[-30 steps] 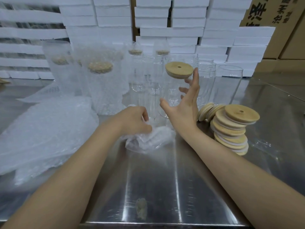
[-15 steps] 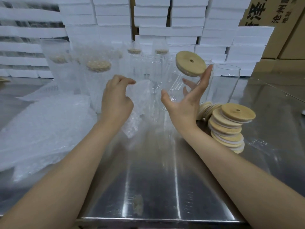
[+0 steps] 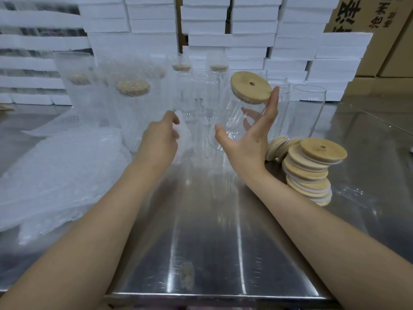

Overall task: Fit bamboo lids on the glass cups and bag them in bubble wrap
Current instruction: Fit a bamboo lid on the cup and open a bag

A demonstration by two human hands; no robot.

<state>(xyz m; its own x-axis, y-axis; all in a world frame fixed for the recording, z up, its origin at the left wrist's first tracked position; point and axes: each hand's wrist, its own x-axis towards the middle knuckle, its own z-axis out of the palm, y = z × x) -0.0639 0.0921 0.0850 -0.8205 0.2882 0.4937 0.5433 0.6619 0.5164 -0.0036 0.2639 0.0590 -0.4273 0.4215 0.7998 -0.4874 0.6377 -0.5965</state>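
Bamboo-lidded glass cup (image 3: pixel 232 118) in curl of right hand (image 3: pixel 248 145), bubble-wrap bag (image 3: pixel 184 136) in pinch of left hand (image 3: pixel 159 142); "沧州" on carton (image 3: pixel 366 17).

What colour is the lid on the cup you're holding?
Light tan bamboo lid, clearest in the head view.

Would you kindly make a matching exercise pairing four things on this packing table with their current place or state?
Things:
1 lidded glass cup
2 stack of bamboo lids
3 bubble wrap bag
4 wrapped cups

States:
A standing at the back left of the table
B pinched by the left hand
C held tilted by the right hand
D piled on the table, right of the right hand

Pairs: 1-C, 2-D, 3-B, 4-A
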